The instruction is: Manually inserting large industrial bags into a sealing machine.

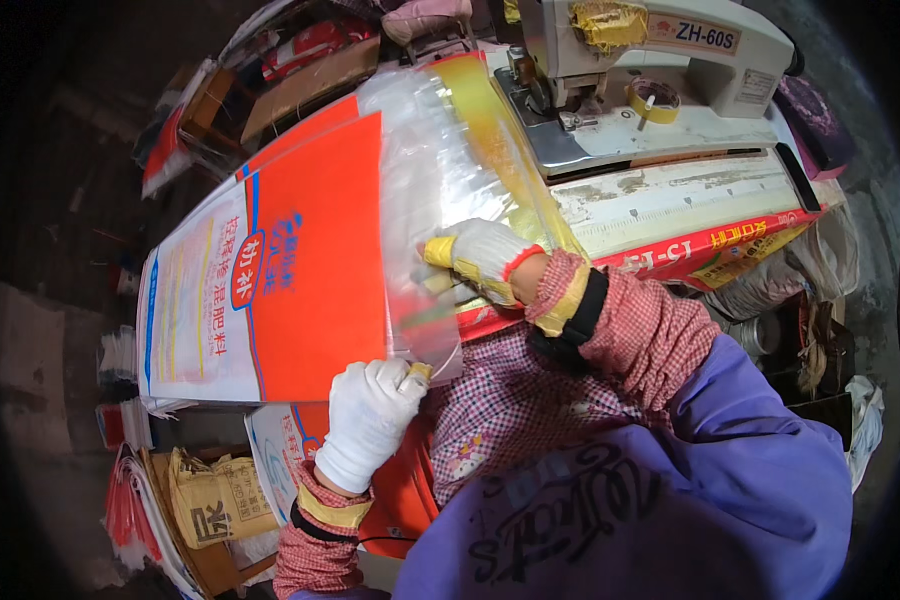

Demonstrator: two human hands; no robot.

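Note:
A red and white woven fertilizer sack (325, 235) lies flat on the pile in front of me, printed side up. A clear plastic liner (425, 345) sticks out along its right edge. My left hand (370, 415), in a white glove, is closed at the near right corner, pinching the liner beside the sack's edge. Further up, my right hand (485, 258), in a white glove with yellow fingertips, reaches leftward with bent fingers gripping the liner's edge. Part of its thumb shows dimly through the film. More clear plastic liners (430, 150) lie stacked beyond it.
A white sewing machine (660, 45) stands at the far right, with a yellow tape roll (653, 100) on its base. A worn white ledge (670, 195) runs in front. Cardboard (315, 90) lies far left; a yellow printed bag (220, 495) is at the near left.

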